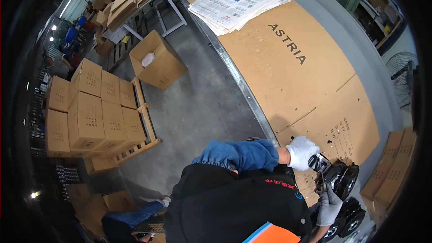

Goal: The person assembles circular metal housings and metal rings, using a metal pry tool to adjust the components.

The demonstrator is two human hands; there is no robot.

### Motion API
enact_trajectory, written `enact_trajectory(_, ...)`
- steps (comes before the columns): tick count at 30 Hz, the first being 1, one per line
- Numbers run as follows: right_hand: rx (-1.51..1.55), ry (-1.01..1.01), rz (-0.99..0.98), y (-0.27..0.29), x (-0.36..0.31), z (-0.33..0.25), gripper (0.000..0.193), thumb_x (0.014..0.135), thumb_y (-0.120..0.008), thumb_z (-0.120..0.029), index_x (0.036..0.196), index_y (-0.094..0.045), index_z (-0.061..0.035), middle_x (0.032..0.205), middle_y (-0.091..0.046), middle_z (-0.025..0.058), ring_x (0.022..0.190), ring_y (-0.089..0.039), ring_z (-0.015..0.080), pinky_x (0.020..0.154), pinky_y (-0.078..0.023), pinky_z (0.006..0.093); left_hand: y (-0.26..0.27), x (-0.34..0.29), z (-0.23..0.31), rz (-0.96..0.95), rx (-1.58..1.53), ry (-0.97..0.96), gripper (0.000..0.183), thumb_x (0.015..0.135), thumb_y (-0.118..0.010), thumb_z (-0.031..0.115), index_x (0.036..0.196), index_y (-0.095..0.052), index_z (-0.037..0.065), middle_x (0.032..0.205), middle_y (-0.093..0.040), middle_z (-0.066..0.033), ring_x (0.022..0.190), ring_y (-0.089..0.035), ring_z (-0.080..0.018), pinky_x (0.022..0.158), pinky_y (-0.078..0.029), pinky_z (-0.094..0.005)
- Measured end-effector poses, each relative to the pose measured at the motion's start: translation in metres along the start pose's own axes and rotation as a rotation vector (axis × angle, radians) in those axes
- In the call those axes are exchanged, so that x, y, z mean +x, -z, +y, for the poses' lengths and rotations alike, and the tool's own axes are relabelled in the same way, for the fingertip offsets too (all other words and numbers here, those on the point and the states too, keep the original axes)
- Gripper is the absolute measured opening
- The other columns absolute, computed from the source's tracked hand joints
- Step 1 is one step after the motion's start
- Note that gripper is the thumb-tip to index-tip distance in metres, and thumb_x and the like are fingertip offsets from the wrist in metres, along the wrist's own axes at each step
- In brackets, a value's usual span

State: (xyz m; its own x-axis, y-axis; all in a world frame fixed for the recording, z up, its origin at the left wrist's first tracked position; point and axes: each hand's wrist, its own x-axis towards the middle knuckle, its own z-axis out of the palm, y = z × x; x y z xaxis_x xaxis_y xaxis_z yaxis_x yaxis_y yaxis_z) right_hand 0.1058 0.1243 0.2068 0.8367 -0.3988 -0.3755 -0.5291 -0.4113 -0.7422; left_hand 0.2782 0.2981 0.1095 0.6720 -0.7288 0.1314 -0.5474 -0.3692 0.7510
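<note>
My left hand (302, 153), in a white glove, grips a small black and silver part (318, 164) over the near end of the cardboard-covered table. My right hand (330, 206), gloved in grey-white, is closed around a thin rod-like tool (322, 178), its tip close to the part. Whether the tip touches it I cannot tell. Beside both hands lie several black round parts with shiny hubs (345, 179), like small wheels, partly stacked. Small dark bits are scattered on the cardboard sheet (292, 85) near my left hand.
A newspaper stack (240, 2) lies at the table's far end. Cartons (389, 171) stand to the right, near a fan (400, 74). On the left are a carton-loaded pallet (150, 141) and an open box (162, 65). Another person's jeans-clad leg (139, 216) shows lower left.
</note>
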Motion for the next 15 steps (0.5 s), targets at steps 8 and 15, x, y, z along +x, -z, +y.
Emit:
enact_trajectory(8,-0.697,0.475,0.360,-0.064,0.019,0.000,0.041,0.081,-0.060,0.004,0.122,-0.060,-0.0026,0.077,-0.064,0.0141,0.063,-0.061,0.0160,0.059,-0.048,0.0312,-0.019,-0.004,0.015,-0.172,0.174,-0.207,0.021,0.051,-0.067,0.015,0.070,-0.064,0.008,0.072,-0.064,-0.0140,0.071,-0.065,-0.0325,0.063,-0.051,-0.0447)
enact_trajectory(15,-0.142,0.265,0.386,-0.029,-0.005,-0.026,0.031,0.083,-0.057,0.000,0.113,-0.064,0.0013,0.074,-0.065,0.0153,0.064,-0.062,0.0162,0.061,-0.049,0.0305,0.020,0.027,0.004,-0.143,0.096,0.119,0.028,0.062,-0.068,0.031,0.077,-0.065,0.007,0.072,-0.065,-0.0175,0.071,-0.065,-0.0357,0.065,-0.053,-0.0430)
